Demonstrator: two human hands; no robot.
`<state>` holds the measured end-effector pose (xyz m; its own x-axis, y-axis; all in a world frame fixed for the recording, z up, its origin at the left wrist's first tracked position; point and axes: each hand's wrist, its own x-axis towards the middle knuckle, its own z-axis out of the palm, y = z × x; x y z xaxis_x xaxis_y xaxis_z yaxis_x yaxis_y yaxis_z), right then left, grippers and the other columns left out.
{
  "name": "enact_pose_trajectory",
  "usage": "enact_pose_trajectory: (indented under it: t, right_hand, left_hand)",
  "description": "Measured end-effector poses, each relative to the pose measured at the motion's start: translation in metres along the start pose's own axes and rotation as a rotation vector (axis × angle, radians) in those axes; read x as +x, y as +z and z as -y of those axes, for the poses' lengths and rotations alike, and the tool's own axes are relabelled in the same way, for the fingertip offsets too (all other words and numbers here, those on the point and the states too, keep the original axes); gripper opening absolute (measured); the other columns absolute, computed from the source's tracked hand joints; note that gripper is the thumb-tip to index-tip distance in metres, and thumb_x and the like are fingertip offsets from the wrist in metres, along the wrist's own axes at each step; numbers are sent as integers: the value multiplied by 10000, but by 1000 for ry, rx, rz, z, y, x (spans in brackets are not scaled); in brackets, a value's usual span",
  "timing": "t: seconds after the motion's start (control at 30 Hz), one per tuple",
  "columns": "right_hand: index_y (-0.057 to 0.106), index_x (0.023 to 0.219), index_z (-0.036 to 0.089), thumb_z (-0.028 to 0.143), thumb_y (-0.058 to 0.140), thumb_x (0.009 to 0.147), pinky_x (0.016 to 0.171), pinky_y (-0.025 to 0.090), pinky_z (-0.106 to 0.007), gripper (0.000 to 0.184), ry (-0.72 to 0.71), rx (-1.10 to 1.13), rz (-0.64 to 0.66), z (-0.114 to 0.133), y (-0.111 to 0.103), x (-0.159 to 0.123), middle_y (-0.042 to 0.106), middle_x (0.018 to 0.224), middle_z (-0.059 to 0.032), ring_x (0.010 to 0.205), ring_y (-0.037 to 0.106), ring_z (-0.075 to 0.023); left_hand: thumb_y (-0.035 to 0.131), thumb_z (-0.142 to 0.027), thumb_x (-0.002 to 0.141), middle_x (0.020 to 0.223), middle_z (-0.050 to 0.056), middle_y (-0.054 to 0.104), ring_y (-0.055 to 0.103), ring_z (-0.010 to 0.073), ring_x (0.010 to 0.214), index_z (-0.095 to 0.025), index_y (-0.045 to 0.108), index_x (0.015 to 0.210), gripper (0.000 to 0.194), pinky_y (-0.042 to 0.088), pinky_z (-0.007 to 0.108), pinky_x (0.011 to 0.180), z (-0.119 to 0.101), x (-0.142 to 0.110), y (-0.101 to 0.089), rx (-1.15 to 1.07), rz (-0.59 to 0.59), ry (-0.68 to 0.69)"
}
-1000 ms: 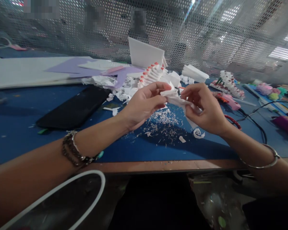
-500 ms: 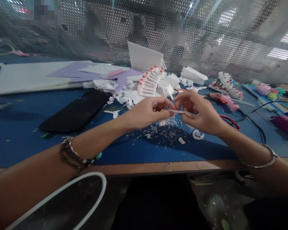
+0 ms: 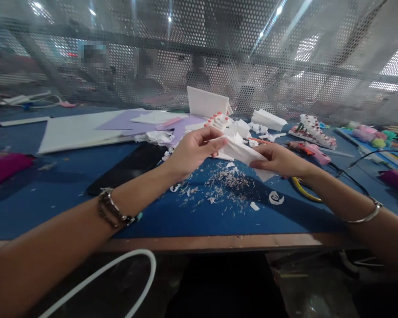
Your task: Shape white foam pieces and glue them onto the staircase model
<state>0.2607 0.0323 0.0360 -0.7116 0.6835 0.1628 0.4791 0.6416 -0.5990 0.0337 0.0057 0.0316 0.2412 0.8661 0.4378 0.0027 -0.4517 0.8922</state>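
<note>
My left hand [image 3: 197,148] pinches the left end of a creased piece of white paper [image 3: 242,152] between thumb and fingers. At the paper's other end, my right hand [image 3: 280,160] grips it, so it stretches at a slant between the two hands above the table. Just behind my left hand stands a white piece with a row of red tips [image 3: 219,118], its lower part hidden. Beneath the hands lie fine white shreds [image 3: 230,183] and a curled white strip [image 3: 276,198].
A pink glue gun [image 3: 315,153] with a black cable lies to the right, near a white model with red dots [image 3: 313,130]. A dark flat slab [image 3: 126,170] and purple sheets [image 3: 119,121] are at left. Perforated metal mesh [image 3: 172,75] rises behind the blue table [image 3: 146,223].
The paper was nearly edge-on between close fingertips; now its broad face shows. My hands have moved apart, and the camera view has tilted upward.
</note>
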Motion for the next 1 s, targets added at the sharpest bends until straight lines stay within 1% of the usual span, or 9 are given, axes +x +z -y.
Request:
enact_pose_trajectory:
  t: [0.17, 0.33, 0.47, 0.5, 0.6, 0.7, 0.77, 0.87, 1.0]
  right_hand:
    - [617, 790, 130, 409, 487, 801, 459, 356, -194, 308, 66, 52, 81, -13, -5, 11, 470, 557, 23, 472, 423, -53]
    - [649, 767, 143, 429, 451, 821, 458, 357, -189, 352, 94, 32, 180, -7, -9, 12, 513, 530, 8, 454, 433, -54]
    - [644, 718, 134, 386, 450, 830, 476, 357, -187, 337, 95, -68, 240, 1, -9, 10, 517, 506, 11, 455, 463, -53]
    - [641, 709, 131, 373, 448, 832, 485, 362, -188, 333, 94, -97, 260, 2, -9, 9, 524, 512, 9, 459, 472, -54]
    - [629, 713, 123, 349, 432, 837, 497, 374, -191, 324, 100, -139, 286, -1, -11, 8, 560, 563, -8, 475, 486, -56]
    - [632, 759, 125, 311, 414, 834, 494, 385, -189, 296, 107, -142, 293, -4, -14, 9, 589, 629, -19, 490, 495, -58]
    - [641, 817, 137, 257, 404, 822, 491, 389, -187, 266, 101, -148, 317, -5, -16, 11, 603, 659, -14, 485, 490, -54]
    - [650, 856, 160, 238, 405, 805, 491, 379, -188, 263, 99, -218, 293, -2, -18, 16, 610, 648, -1, 485, 489, -55]
    - [656, 727, 154, 179, 426, 755, 494, 343, -186, 233, 48, -354, 115, 8, -21, 22, 601, 563, 11, 480, 485, -52]
  left_hand:
    - [598, -262, 737, 628, -44, 462, 424, 33, 547, -155, 574, 717, 111, 385, 151, 565, -4, 12, -10, -34, -83, 48]
    - [579, -321, 737, 705, -7, 543, 488, 75, 609, -138, 594, 744, 183, 431, 190, 593, 0, 22, -17, 96, -230, 58]
    - [528, -261, 773, 773, 2, 548, 524, 103, 712, -168, 523, 781, 94, 449, 224, 654, 9, 21, -24, 53, -73, -51]
    - [530, -222, 766, 757, -3, 548, 528, 104, 705, -179, 498, 788, 58, 448, 232, 651, 9, 21, -26, 32, -21, -81]
    - [558, -153, 723, 698, -12, 543, 512, 100, 613, -194, 493, 826, 129, 425, 241, 584, 4, 18, -32, 13, 118, -146]
    - [530, -270, 774, 814, 18, 569, 485, 96, 579, -210, 523, 991, 226, 399, 255, 558, -2, 18, -34, 103, 295, -188]
    - [475, -388, 804, 952, 53, 569, 526, 134, 702, -211, 484, 1108, 352, 416, 282, 635, -3, 19, -31, 244, 373, -178]
    - [525, -474, 743, 1109, 99, 514, 488, 226, 1009, -191, 419, 1193, 543, 409, 336, 810, 0, 15, -17, 401, 422, -136]
    - [624, -447, 651, 1221, 141, 409, 446, 269, 1080, -202, 290, 1258, 735, 425, 379, 815, 9, 4, 9, 515, 367, -145]
